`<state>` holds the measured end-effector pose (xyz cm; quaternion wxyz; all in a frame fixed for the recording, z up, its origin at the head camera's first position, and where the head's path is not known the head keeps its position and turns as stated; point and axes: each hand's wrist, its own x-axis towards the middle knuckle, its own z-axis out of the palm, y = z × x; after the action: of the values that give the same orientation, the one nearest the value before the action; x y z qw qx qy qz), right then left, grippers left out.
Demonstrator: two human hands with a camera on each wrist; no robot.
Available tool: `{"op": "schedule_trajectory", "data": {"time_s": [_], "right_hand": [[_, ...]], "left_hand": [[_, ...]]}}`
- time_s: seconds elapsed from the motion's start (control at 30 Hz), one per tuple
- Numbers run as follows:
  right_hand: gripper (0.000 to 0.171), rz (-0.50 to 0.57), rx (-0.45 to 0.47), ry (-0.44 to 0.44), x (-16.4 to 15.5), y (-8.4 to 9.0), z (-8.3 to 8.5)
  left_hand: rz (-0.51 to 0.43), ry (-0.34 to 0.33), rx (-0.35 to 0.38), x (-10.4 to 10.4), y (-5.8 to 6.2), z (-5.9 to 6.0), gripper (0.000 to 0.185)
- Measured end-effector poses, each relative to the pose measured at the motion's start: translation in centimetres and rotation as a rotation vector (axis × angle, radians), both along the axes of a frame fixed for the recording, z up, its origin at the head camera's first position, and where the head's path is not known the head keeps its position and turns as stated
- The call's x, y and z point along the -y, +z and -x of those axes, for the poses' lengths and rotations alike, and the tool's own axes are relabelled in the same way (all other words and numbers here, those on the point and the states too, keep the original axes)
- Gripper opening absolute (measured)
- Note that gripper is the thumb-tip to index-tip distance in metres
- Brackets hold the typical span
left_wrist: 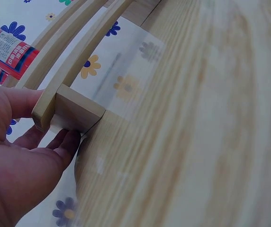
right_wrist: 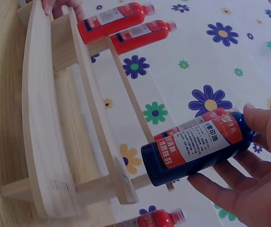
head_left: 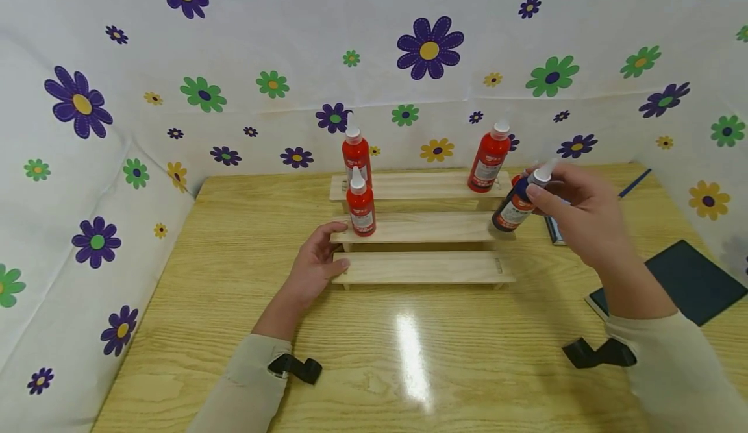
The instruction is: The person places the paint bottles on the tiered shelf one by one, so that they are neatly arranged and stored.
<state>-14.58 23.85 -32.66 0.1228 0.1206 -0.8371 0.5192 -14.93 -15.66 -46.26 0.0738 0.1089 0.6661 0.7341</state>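
Note:
A wooden three-step rack [head_left: 417,268] stands on the table. My left hand [head_left: 312,267] holds its left end, the thumb by the front step and the fingers around the end piece [left_wrist: 78,111]. My right hand [head_left: 590,215] pinches a dark blue ink bottle [head_left: 514,207] near its white cap, tilted at the right end of the middle step; whether its base touches wood I cannot tell. One red bottle [head_left: 361,211] stands at the left of the middle step. Two more red bottles, a left one [head_left: 355,154] and a right one [head_left: 488,160], stand on the top step.
Another red bottle [right_wrist: 157,219] is beyond the rack's right end, mostly hidden behind my right hand in the head view. To the right lie a dark flat pad [head_left: 689,284], a blue stick [head_left: 635,183] and a partly covered flat object [head_left: 554,232]. Flower-printed cloth [head_left: 374,82] surrounds the table.

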Motion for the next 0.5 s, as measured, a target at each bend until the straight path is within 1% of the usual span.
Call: {"op": "schedule_trajectory", "data": {"time_s": [0.07,0.2,0.33,0.5], "right_hand": [[0.024,0.014,-0.011,0.038,0.4,-0.2,0.3],[0.019,0.013,-0.025,0.081,1.1,-0.6,1.0],[0.019,-0.024,-0.031,0.098,1.6,-1.1,1.4],[0.024,-0.082,0.023,0.073,2.0,-1.3,1.6]], "left_hand": [[0.006,0.003,0.005,0.0,0.0,0.0,0.060],[0.008,-0.003,0.003,0.1,0.0,0.0,0.059],[0.005,-0.014,-0.011,0.1,-0.1,0.1,0.059],[0.012,-0.011,-0.007,0.1,-0.2,0.2,0.059]]}}
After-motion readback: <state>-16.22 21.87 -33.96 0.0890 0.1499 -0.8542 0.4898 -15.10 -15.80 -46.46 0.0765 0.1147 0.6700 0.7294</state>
